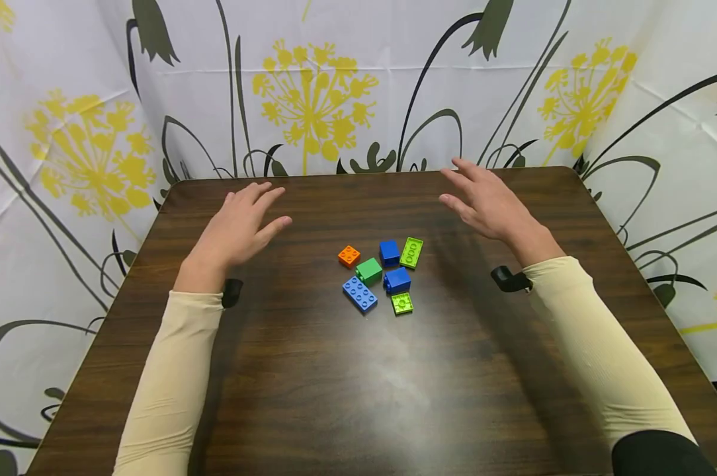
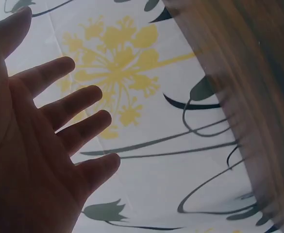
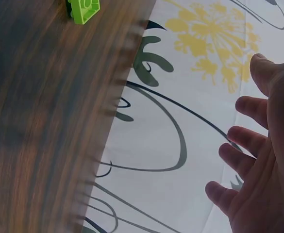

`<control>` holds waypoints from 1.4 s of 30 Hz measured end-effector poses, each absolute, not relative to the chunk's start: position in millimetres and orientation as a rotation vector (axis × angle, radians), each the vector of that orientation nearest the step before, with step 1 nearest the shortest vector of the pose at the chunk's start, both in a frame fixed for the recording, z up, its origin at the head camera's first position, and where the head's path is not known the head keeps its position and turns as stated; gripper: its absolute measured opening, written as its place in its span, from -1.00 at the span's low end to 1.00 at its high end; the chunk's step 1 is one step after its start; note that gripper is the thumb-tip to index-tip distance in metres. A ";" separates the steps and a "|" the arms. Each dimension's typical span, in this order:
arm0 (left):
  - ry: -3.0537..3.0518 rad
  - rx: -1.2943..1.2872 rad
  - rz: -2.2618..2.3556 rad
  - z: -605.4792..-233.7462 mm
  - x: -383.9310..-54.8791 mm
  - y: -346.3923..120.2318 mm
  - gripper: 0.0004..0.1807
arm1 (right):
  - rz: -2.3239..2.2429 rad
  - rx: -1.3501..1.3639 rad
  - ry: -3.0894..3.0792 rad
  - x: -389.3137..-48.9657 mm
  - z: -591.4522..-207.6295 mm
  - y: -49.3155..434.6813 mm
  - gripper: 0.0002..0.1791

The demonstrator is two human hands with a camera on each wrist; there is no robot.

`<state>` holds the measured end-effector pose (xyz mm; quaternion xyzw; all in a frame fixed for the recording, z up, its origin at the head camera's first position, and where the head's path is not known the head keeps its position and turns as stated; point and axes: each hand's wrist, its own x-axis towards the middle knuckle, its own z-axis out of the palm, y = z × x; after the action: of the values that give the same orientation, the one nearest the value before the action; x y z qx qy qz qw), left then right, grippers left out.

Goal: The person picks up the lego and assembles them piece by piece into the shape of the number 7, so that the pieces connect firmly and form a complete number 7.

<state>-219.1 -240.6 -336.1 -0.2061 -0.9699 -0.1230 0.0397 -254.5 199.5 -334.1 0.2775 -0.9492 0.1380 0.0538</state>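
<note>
A small group of toy building bricks lies in the middle of the table. It has an orange brick (image 1: 349,256), a green brick (image 1: 369,271), a long blue brick (image 1: 360,295), two darker blue bricks (image 1: 389,253) on their sides, a long lime brick (image 1: 411,252) and a square lime brick (image 1: 402,303), both studs down. My left hand (image 1: 239,228) hovers to the left of them, fingers spread and holding nothing. On the other side my right hand (image 1: 492,205) is raised above the table's far right, also with loose, separated fingers. One lime brick's end shows in the right wrist view.
The dark wooden table (image 1: 311,396) ends at a far edge just beyond both hands. Behind it and along both sides hangs a white curtain (image 1: 394,86) with yellow and grey plant prints. A black wrist camera mount (image 1: 509,279) sticks out beneath the right wrist.
</note>
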 end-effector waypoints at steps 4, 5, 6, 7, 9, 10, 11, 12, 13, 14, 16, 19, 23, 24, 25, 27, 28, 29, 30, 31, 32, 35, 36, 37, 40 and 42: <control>-2.969 -0.663 -0.514 -342.3 -218.4 -237.0 -0.27 | 0.430 0.849 -2.890 -254.4 -336.1 197.6 -0.34; -2.966 -0.671 -0.549 -344.3 -218.1 -236.0 -0.28 | 0.434 0.850 -2.896 -254.1 -336.7 196.9 -0.34; -2.965 -0.678 -0.580 -346.1 -217.6 -235.0 -0.28 | 0.435 0.850 -2.902 -253.7 -337.5 196.3 -0.34; -2.962 -0.684 -0.601 -348.0 -217.1 -233.7 -0.28 | 0.440 0.848 -2.908 -253.1 -338.3 195.7 -0.34; -2.946 -0.700 -0.628 -351.7 -216.1 -230.7 -0.29 | 0.452 0.845 -2.927 -251.5 -339.8 193.7 -0.35; -2.937 -0.706 -0.637 -353.2 -215.5 -229.1 -0.29 | 0.459 0.842 -2.937 -250.4 -340.4 192.5 -0.34; -2.926 -0.713 -0.645 -354.5 -214.9 -227.5 -0.30 | 0.468 0.840 -2.946 -249.2 -341.1 191.1 -0.34; -2.913 -0.721 -0.654 -355.8 -214.3 -225.5 -0.31 | 0.474 0.841 -2.952 -247.9 -341.9 189.6 -0.34; -2.903 -0.726 -0.660 -357.3 -213.7 -223.2 -0.33 | 0.480 0.844 -2.960 -246.3 -342.2 187.5 -0.34; -2.896 -0.729 -0.675 -358.7 -212.7 -220.7 -0.35 | 0.482 0.846 -2.972 -244.4 -342.8 185.4 -0.34; -2.887 -0.732 -0.698 -363.1 -210.3 -214.1 -0.42 | 0.491 0.860 -2.982 -240.6 -344.6 180.5 -0.35; -2.920 -0.742 -0.719 -374.2 -204.7 -197.3 -0.51 | 0.489 0.887 -3.004 -233.7 -350.0 171.7 -0.38; -3.016 -0.754 -0.650 -393.1 -194.7 -166.9 -0.49 | 0.487 0.963 -3.042 -223.0 -362.2 158.4 -0.46; -3.036 -0.755 -0.610 -397.2 -192.0 -159.4 -0.47 | 0.482 0.994 -3.049 -220.1 -365.7 154.9 -0.49; -3.052 -0.748 -0.575 -400.9 -189.3 -152.3 -0.45 | 0.471 1.032 -3.055 -217.2 -369.5 151.1 -0.51; -3.072 -0.710 -0.506 -407.5 -184.4 -139.5 -0.40 | 0.447 1.108 -3.061 -211.4 -376.9 144.6 -0.54; -3.078 -0.686 -0.479 -409.8 -182.2 -133.7 -0.38 | 0.423 1.136 -3.057 -208.8 -380.3 141.6 -0.55; -3.087 -0.661 -0.454 -412.1 -180.3 -128.2 -0.36 | 0.408 1.165 -3.050 -206.5 -383.6 138.9 -0.56; -3.095 -0.635 -0.432 -414.4 -178.9 -123.3 -0.35 | 0.390 1.188 -3.043 -204.1 -386.4 136.5 -0.56; -3.100 -0.608 -0.419 -416.3 -177.6 -118.6 -0.34 | 0.372 1.206 -3.038 -202.4 -389.1 134.6 -0.56; -3.103 -0.581 -0.406 -418.2 -176.9 -114.4 -0.33 | 0.356 1.218 -3.031 -200.9 -391.6 133.2 -0.56; -3.099 -0.510 -0.389 -421.7 -176.9 -104.6 -0.35 | 0.322 1.249 -3.015 -198.7 -397.8 129.7 -0.57; -3.094 -0.492 -0.390 -422.2 -177.4 -102.3 -0.37 | 0.309 1.255 -3.013 -198.5 -399.5 128.8 -0.56; -3.091 -0.476 -0.396 -422.7 -177.7 -100.7 -0.39 | 0.302 1.260 -3.014 -198.2 -401.6 127.7 -0.56; -3.087 -0.438 -0.418 -423.6 -179.2 -98.7 -0.47 | 0.306 1.271 -3.022 -197.9 -406.4 124.7 -0.55; -3.087 -0.427 -0.442 -424.1 -180.1 -99.1 -0.52 | 0.317 1.279 -3.026 -197.8 -408.9 122.9 -0.53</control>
<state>-180.1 -99.1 -424.1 -0.1356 -0.9808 -0.1404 -0.0032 -197.8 122.9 -408.9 0.3862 -0.9140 0.0956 -0.0794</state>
